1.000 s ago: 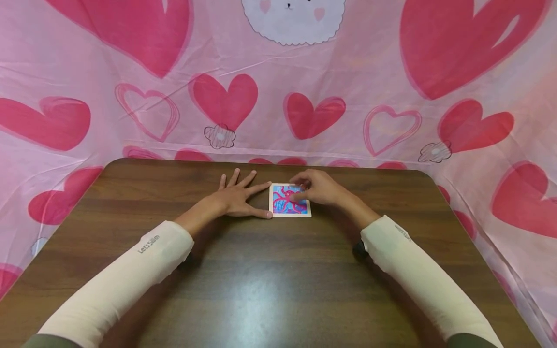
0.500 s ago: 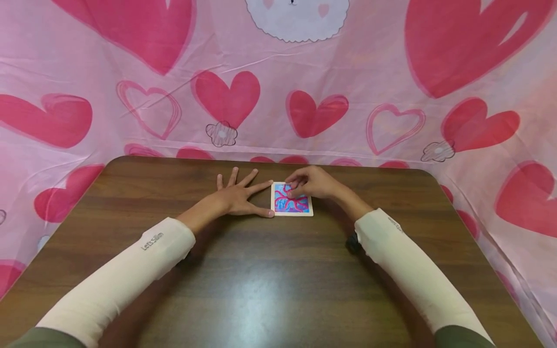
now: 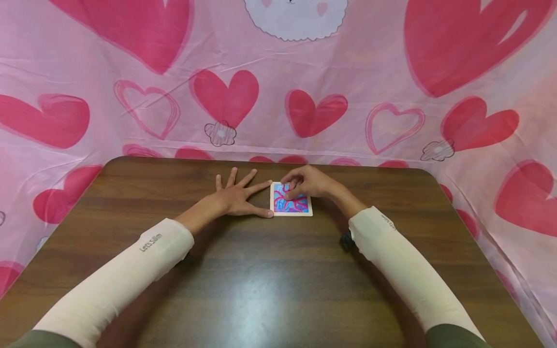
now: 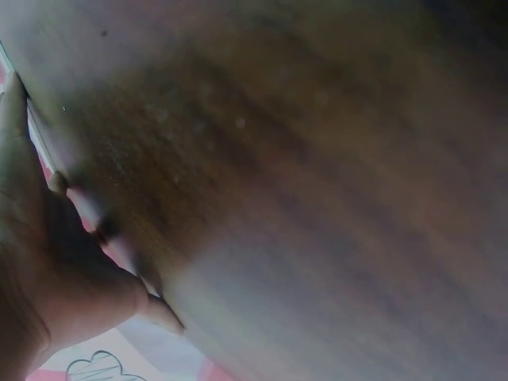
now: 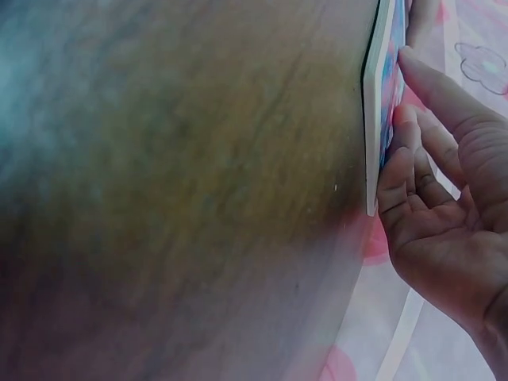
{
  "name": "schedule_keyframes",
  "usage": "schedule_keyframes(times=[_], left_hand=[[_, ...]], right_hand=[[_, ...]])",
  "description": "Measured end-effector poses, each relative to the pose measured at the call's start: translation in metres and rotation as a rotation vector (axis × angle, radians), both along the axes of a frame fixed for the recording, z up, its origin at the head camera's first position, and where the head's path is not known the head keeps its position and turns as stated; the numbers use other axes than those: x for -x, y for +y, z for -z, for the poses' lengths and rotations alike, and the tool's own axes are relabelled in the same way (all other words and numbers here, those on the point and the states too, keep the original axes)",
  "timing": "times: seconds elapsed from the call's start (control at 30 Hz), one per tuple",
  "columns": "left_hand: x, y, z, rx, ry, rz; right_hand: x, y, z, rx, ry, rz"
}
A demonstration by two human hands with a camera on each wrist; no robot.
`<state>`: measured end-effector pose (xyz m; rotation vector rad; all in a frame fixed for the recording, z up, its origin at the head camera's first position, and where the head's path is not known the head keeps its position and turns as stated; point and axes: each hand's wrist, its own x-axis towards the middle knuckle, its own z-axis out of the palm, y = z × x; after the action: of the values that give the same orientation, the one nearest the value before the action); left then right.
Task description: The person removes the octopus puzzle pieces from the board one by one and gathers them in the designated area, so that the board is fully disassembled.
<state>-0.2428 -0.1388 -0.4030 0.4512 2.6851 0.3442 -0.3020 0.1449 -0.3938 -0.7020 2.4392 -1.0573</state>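
Note:
A small square picture board point(image 3: 298, 207) with a cream border lies flat near the table's far edge. Pink octopus-like arms on blue and purple fill its face. My left hand point(image 3: 237, 199) is spread flat on the table, thumb and index fingertips at the board's two left corners. Over the upper part of the picture, my right hand point(image 3: 311, 182) touches the surface with its thumb tip, its other fingers loosely bent, hiding part of the print. In the right wrist view the board point(image 5: 379, 119) shows edge-on, and nothing is visible between thumb and fingers.
The brown wood-grain table point(image 3: 243, 270) extends toward me, with a bright glare in front. Pink heart-print cloth point(image 3: 270, 63) hangs behind and at both sides, close to the table's far edge.
My right hand has shifted a little left across the picture, its thumb moving from the octopus's head toward the left side. The left hand and the board stay about where they were.

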Motion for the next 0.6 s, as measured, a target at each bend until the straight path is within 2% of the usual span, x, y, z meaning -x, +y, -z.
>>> schedule_keyframes(times=[0.33,0.6], left_hand=[[-0.001,0.000,0.000,0.001,0.019,0.005],[-0.002,0.000,0.001,-0.006,0.016,0.000]], right_hand=[[-0.007,-0.007,-0.004,-0.032,-0.008,0.071],[-0.009,-0.013,-0.010,-0.017,-0.095,0.115]])
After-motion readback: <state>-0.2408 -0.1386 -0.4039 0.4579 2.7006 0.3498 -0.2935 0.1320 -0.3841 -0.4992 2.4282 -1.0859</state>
